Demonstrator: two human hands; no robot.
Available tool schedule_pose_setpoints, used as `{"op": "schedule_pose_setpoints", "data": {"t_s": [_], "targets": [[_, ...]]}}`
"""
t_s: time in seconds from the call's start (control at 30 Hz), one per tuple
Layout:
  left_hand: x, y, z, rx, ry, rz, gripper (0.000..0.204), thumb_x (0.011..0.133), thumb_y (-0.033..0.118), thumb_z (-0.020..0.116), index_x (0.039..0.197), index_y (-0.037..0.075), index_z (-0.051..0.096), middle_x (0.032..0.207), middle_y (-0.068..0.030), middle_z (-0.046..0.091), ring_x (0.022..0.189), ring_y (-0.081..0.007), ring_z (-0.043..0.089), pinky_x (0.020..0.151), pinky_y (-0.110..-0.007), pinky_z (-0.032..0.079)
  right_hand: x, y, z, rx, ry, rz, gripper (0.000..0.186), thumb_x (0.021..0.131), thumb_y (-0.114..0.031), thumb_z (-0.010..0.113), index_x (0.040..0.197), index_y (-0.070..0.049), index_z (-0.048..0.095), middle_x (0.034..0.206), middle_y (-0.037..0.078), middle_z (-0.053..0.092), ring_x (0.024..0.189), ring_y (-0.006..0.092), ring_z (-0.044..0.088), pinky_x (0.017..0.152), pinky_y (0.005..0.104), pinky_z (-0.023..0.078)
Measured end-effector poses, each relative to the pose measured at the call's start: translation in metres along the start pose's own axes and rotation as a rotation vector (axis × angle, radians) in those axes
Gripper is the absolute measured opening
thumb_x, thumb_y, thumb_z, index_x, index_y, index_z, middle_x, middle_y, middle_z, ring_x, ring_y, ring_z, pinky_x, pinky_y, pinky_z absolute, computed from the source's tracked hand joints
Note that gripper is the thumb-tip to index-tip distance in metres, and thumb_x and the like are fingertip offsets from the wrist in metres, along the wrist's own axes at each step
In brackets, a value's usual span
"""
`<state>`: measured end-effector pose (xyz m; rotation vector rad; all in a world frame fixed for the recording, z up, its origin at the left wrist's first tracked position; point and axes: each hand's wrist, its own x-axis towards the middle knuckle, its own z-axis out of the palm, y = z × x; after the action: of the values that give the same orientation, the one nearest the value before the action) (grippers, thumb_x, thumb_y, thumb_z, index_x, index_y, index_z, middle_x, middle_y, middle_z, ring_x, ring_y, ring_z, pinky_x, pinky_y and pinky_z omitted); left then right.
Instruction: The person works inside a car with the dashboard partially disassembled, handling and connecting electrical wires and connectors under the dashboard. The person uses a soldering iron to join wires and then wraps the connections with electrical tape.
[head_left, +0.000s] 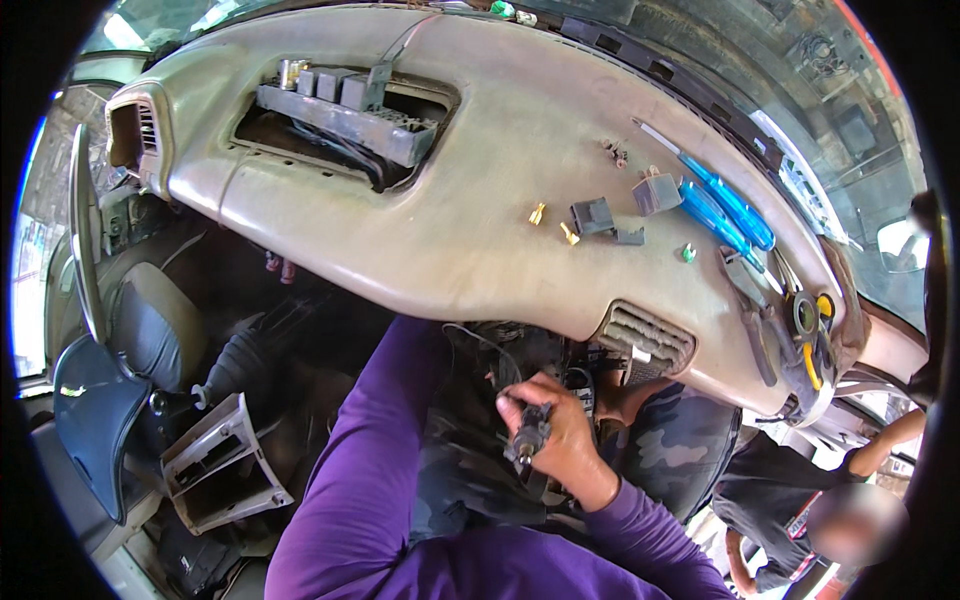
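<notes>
My right hand (553,435) grips a dark, grimy part with a metal tip (528,440) below the dashboard (460,270), beside dark cables (490,348). My left forearm (385,400) reaches in under the dashboard's lower edge, where the hand is hidden. On the dashboard top lie blue-handled screwdrivers (725,205), grey and black relay-like pieces (592,216), small brass terminals (568,234), a small green piece (689,253) and pliers (760,330). A black fuse or relay box (343,120) rests across the open cavity at the upper left.
A detached trim frame (210,460), a gear lever boot (240,365) and a blue-grey curved panel (90,420) are at the left. Side air vents (645,340) edge the dashboard. Another person (770,500) is outside at the lower right. The windscreen (870,180) borders the top.
</notes>
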<state>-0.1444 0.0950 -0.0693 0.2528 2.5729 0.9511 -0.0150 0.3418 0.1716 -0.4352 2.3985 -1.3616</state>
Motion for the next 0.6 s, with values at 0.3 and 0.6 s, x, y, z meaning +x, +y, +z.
{"op": "schedule_pose_setpoints", "data": {"t_s": [0.3,0.6], "targets": [[-0.183,0.099,-0.046,-0.988,0.735,-0.191,0.044,0.083,-0.003,0.076,0.125,-0.002,0.066,0.104,-0.0073,0.072,0.091,-0.0114,0.063,0.083,-0.028,0.053,-0.002,-0.027,0.003,-0.093,0.104,-0.231,0.019,0.091,-0.022,0.068,0.090,-0.003,0.069,0.085,0.015,0.058,0.080,0.0382,0.060,0.071,0.0447,0.047],[-0.291,0.157,-0.073,-1.461,0.994,0.201,0.048,0.094,0.004,0.067,0.140,0.001,0.053,0.116,-0.0100,0.067,0.096,-0.0249,0.072,0.082,-0.039,0.060,-0.019,-0.064,0.016,-0.196,0.155,-0.681,0.014,0.080,-0.011,0.078,0.086,-0.006,0.067,0.091,0.011,0.058,0.081,0.0327,0.061,0.068,0.0423,0.049]]}}
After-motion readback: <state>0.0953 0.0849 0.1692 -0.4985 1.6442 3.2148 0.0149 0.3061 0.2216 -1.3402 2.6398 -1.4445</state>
